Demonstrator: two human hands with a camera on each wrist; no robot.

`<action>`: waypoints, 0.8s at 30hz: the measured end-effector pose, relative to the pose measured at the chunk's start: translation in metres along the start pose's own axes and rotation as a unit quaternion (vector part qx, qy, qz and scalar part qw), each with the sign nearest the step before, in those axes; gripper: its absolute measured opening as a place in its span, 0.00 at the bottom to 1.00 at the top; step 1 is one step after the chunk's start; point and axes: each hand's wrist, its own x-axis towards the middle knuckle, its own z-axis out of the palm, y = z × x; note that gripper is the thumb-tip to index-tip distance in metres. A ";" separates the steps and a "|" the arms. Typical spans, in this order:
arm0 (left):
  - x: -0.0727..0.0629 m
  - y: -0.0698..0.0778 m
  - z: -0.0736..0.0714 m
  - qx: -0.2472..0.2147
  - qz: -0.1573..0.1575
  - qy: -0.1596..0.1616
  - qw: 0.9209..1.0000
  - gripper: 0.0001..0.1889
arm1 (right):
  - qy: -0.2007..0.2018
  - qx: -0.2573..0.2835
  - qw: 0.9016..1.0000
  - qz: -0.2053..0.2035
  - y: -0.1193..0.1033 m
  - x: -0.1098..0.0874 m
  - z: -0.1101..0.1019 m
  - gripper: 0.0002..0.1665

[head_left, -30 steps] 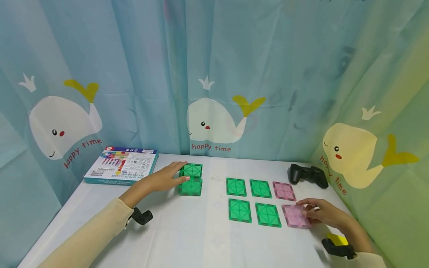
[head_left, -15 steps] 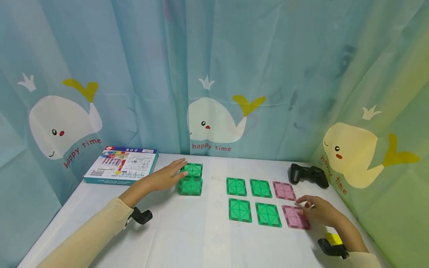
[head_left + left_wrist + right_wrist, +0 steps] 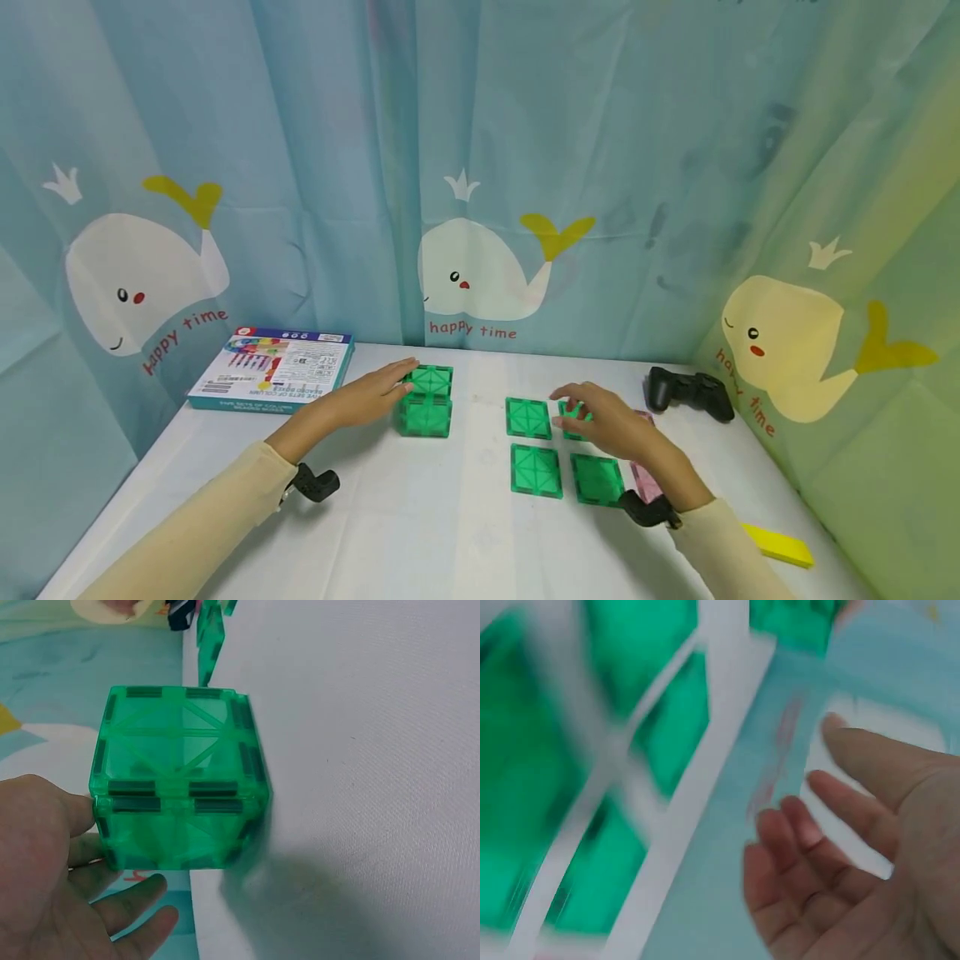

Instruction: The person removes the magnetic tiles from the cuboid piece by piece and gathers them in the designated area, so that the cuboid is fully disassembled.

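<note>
My left hand (image 3: 367, 400) is beside a green box shape of see-through magnetic tiles (image 3: 426, 417). In the left wrist view the left thumb touches the near side of the green shape (image 3: 176, 742), other fingers lie loosely extended below. My right hand (image 3: 607, 425), holding nothing, is above the flat tiles, its fingers loosely bent in the right wrist view. Under and around it lie a back-left green tile (image 3: 528, 418), a front-left green tile (image 3: 536, 471) and a front-right green tile (image 3: 597, 482). Another green tile and two pink tiles are partly hidden by the hand and arm.
A printed box (image 3: 273, 371) lies at the back left of the white table (image 3: 450, 542). At the back right sits a black game controller (image 3: 688, 392). A yellow block (image 3: 778, 546) is near the right edge. A whale-print curtain (image 3: 337, 167) surrounds the table.
My right hand has left the front pink tile and moved left and back, over the green tiles. The yellow block now shows fully. The left hand's thumb has shifted slightly upward along the green shape.
</note>
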 end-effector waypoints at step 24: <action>-0.003 0.002 0.002 0.026 -0.023 -0.016 0.999 0.32 | 0.088 -0.285 0.912 -0.280 -0.103 0.095 0.102 0.36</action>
